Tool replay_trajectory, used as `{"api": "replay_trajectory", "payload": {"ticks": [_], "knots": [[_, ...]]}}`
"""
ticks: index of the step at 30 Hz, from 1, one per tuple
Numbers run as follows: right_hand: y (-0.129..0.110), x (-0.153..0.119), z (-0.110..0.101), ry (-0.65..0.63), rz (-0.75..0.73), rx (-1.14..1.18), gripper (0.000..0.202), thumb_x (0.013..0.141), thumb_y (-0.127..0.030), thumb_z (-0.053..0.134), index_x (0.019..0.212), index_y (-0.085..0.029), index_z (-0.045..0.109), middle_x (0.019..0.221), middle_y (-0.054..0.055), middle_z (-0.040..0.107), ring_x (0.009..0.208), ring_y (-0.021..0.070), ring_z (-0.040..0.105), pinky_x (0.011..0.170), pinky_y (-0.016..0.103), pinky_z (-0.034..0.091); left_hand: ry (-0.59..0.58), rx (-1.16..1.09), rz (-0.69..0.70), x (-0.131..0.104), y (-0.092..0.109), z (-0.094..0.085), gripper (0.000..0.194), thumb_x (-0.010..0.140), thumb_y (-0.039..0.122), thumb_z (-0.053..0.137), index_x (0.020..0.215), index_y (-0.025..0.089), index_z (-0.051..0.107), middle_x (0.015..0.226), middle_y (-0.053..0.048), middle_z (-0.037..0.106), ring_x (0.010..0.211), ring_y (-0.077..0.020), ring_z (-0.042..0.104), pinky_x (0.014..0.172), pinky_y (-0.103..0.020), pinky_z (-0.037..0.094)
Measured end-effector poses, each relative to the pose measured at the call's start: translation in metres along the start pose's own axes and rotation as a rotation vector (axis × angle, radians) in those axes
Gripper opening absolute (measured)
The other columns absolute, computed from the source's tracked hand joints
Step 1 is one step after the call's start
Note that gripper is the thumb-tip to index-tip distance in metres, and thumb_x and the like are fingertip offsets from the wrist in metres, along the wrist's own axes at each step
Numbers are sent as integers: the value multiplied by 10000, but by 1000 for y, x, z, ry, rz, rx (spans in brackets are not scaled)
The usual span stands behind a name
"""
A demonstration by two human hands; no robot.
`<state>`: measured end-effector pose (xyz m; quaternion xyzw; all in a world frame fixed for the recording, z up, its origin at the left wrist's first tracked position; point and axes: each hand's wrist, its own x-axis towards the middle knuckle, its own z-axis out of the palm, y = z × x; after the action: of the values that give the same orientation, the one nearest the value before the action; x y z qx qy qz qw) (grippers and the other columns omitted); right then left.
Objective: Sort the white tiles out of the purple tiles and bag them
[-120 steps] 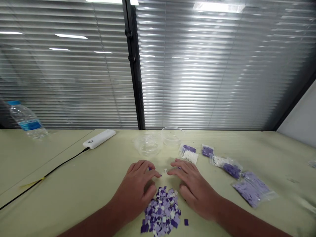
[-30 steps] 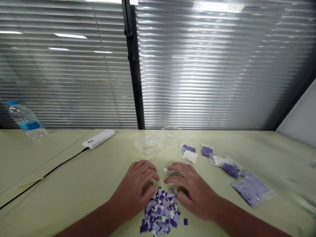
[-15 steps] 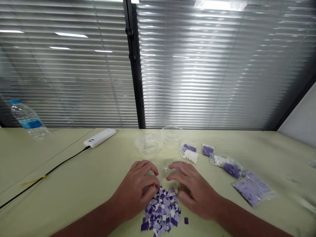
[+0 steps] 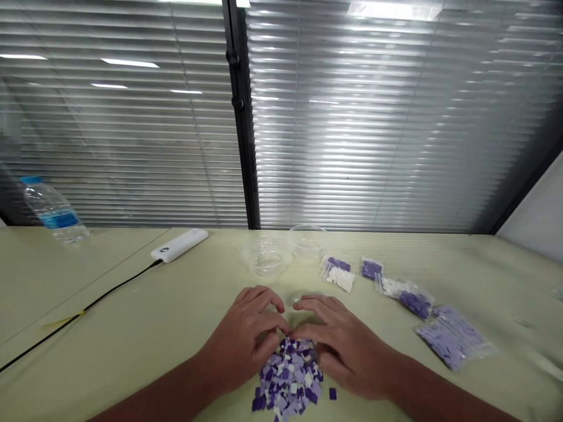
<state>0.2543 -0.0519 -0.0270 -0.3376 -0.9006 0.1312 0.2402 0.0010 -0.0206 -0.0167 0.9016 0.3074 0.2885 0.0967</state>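
A heap of small square tiles (image 4: 291,381) in dark purple, lilac and white lies on the table in front of me. At its far left edge rests my left hand (image 4: 248,337), its fingers curved and apart, with no piece visible in it. My right hand (image 4: 345,346) curls over the far right edge of the heap, fingers likewise apart and nothing seen in them. The two index fingertips nearly meet behind the heap. One dark purple tile (image 4: 332,394) lies alone to the right. A small white piece (image 4: 296,300) sits just beyond my right fingertips.
Two clear round plastic containers (image 4: 309,249) stand at the back. Small bags of white and purple pieces (image 4: 341,278) lie to the right, with a larger lilac bag (image 4: 453,337) nearer. A white power bank (image 4: 180,245) with a black cable and a water bottle (image 4: 57,214) are on the left.
My right hand has shifted left, bringing its index fingertip close to my left one at the far edge of the heap. My left index finger has stretched slightly right.
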Motion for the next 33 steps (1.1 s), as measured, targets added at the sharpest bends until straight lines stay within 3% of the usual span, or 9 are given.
{"api": "replay_trajectory", "payload": {"ticks": [13,33], "knots": [[0,-1,2,11,18,-4,555,757,-54,566,1236,-298,701,1503,36,521,1408,296,433,1163,498,382,-5,53,-4,0,0,0,328,853,32,521,911,269,740,1033,-31,646,1039,-243,558,905,-404,381],[-3,1,-1,-47,43,6,527,789,-69,532,1258,-281,645,1531,55,493,1438,304,396,1157,524,390,3,0,-7,-1,0,-1,321,870,34,507,882,257,738,1006,-30,647,1024,-239,571,887,-402,382]]}}
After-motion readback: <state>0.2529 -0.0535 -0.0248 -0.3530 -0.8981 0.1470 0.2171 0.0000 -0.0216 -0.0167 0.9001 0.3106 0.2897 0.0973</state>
